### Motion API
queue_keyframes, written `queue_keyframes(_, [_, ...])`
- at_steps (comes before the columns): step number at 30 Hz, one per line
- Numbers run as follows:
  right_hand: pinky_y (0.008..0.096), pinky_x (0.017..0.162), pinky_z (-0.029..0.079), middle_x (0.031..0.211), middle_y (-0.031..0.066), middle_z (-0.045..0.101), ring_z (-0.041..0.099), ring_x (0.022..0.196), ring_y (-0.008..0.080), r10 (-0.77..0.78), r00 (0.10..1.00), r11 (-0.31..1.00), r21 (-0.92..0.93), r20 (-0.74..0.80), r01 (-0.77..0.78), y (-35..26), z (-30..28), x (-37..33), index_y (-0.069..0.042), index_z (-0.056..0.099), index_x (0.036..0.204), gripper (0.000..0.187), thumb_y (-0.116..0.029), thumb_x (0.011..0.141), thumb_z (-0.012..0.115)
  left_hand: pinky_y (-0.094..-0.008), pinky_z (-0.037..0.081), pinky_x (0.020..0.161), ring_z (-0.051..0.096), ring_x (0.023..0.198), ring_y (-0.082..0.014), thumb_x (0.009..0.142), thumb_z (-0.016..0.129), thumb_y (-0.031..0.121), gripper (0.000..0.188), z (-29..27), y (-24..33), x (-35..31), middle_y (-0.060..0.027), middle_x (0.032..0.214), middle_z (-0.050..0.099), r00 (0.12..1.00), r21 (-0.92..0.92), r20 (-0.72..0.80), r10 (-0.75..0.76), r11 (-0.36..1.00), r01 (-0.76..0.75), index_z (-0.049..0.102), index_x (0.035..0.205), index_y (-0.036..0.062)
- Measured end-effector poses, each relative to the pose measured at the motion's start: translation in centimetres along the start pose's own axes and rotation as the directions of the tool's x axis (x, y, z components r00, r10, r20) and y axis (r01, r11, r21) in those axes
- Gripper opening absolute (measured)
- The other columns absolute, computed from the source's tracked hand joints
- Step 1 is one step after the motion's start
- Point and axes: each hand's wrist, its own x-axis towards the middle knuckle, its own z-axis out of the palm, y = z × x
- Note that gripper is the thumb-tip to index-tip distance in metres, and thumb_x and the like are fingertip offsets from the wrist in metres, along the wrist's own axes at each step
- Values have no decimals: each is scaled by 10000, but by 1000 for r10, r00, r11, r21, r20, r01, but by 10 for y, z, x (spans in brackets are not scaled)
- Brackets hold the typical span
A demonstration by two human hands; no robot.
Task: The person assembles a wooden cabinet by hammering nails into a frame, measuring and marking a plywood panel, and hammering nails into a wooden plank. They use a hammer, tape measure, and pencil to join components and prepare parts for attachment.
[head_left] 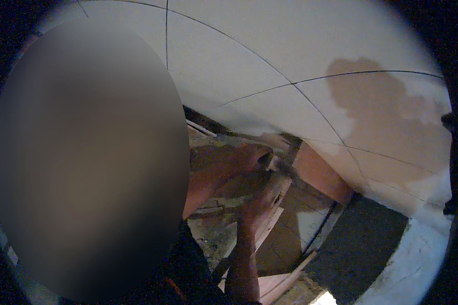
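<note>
Both hands are low at the wall foot, close together, left one above the right in view. Left hand [254,155] comes in from the left, forearm near level; right hand [263,198] comes up from the lower edge, forearm near vertical. Small pale piece [274,162] sits at the left hand's fingertips, up and slightly right of the right hand. Left is the nearer hand; contact looks likely, but too dark to confirm. Piece's long axis: can't tell, too little of it shows. Grip, left: fingers curled, can't tell if they pinch the piece or just sit against it. Grip, right: knuckles hide the fingertips, can't tell either. Pale strip [270,226] runs just right of the right wrist, long axis slanting from lower left to upper right, roughly in line with that hand; touching or only beside, unclear. Orange-brown panel [320,175] is right of both hands, against the base of the tiled wall [239,71]. Dark grey patch [359,246] lies further right and lower, well apart from both hands.
</note>
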Motion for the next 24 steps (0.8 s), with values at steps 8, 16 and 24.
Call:
queue_keyframes(8, [400,655,517,903,144,641,647,785,275,100,995,985,137,9,-100,-11,-40,-6,-28,572,1107,340,-297,904,619,-503,518,910,673,1028,-389,753,784,299,548,-1,8,-3,-192,1110,702,993,49,32,-117,992,116,641,1253,123])
queue_keyframes(16, [385,590,489,782,67,602,570,601,228,390,802,897,11,452,-442,-43,-50,48,-79,570,1131,380,-411,948,568,-494,503,957,659,1074,-391,751,791,300,573,6,3,13,-190,1140,697,998,-30,-69,-3,1000,1,631,1268,112])
queue_keyframes(24, [305,374,411,728,50,526,486,458,159,226,973,904,364,42,-226,-103,-80,26,-104,531,1018,452,-552,1014,462,-483,485,1007,643,1129,-391,747,801,301,605,-3,-5,11,-188,1177,689,991,-64,-131,26,997,-34,618,1286,99])
